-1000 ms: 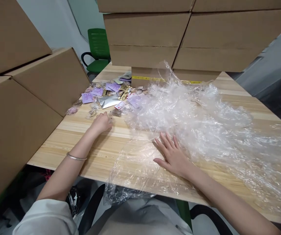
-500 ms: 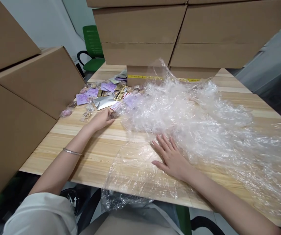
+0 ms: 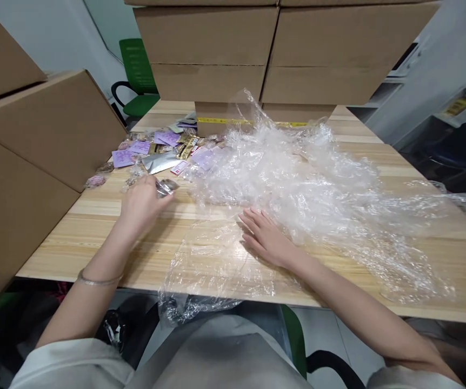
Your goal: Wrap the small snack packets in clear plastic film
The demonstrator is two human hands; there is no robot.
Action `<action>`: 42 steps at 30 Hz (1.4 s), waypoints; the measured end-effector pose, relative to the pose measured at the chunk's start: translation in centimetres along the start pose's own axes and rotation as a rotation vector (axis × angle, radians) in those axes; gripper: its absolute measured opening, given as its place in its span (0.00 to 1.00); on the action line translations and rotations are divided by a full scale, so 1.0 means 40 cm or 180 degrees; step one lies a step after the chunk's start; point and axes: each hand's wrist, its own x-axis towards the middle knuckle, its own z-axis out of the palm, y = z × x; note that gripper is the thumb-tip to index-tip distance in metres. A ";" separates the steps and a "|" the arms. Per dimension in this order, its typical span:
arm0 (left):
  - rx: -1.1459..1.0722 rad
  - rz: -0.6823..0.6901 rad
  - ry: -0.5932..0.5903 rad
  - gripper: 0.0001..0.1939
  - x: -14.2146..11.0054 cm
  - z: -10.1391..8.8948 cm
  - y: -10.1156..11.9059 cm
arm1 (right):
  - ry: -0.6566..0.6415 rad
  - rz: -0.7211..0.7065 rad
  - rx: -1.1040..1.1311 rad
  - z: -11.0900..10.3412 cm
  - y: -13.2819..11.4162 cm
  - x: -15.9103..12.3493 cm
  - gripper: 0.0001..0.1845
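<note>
My left hand [image 3: 141, 202] is closed on a small clear packet [image 3: 167, 187], raised a little over the wooden table [image 3: 107, 237]. Just beyond it lies a scatter of small packets [image 3: 164, 151], purple, gold and silver. My right hand [image 3: 266, 237] lies flat, fingers stretched out, on a sheet of clear plastic film [image 3: 217, 265] that hangs over the table's near edge. A large crumpled heap of clear plastic bags [image 3: 306, 183] spreads over the middle and right of the table, touching my right fingertips.
Big cardboard boxes [image 3: 46, 129] stand along the left, and more are stacked at the back [image 3: 269, 59]. A green chair [image 3: 135, 75] stands behind the table's far left corner. Dark equipment [image 3: 452, 146] is at the right.
My left hand has closed on a small clear packet and drawn it back from the scatter toward me. My right hand stays flat on the film. The view has shifted right.
</note>
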 end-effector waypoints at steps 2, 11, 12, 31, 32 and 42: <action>-0.0601 0.0396 -0.0349 0.22 -0.086 -0.031 0.086 | 0.0247 0.0140 0.0439 -0.026 -0.003 0.003 0.27; -0.1207 0.2331 -0.1223 0.29 -0.221 0.138 0.363 | 0.1090 -0.0091 0.0677 -0.165 -0.012 -0.170 0.17; -0.1201 0.2331 -0.1181 0.36 -0.219 0.135 0.346 | 0.0931 -0.0241 0.0586 -0.164 -0.019 -0.202 0.17; -0.0920 0.2657 -0.1983 0.30 -0.246 0.045 -0.084 | 0.0260 0.0064 0.0257 -0.093 0.067 -0.405 0.26; -0.0923 0.2632 -0.1925 0.27 -0.246 0.050 -0.082 | 0.0396 0.0005 0.0319 -0.085 0.069 -0.402 0.22; -0.2890 0.0443 -0.1440 0.16 -0.259 0.098 -0.053 | 0.1255 0.1744 0.1764 -0.087 0.057 -0.325 0.16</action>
